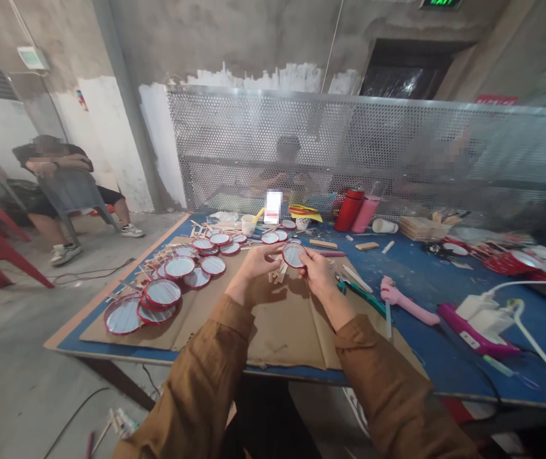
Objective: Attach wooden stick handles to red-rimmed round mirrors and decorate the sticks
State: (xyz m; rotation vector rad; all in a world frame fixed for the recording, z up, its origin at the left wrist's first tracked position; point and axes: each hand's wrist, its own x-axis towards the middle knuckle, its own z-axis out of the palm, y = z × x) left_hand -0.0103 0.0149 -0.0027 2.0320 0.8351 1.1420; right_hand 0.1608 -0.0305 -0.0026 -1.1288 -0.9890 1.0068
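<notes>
My right hand pinches the lower right edge of a small round red-rimmed disc with a pale, shiny face, held up above the cardboard. My left hand is at the disc's left side, fingers stretched toward its edge and thumb apart; whether they touch it I cannot tell. Short wooden sticks lie behind and below the hands. To the left, several similar red-rimmed discs lie overlapping on the cardboard, with small wooden pieces by them.
Right of my hands lie green-handled pliers, a pink glue gun and a purple power strip with cables. Behind stand a phone, a paper cup and a red bottle. A perforated metal screen borders the table.
</notes>
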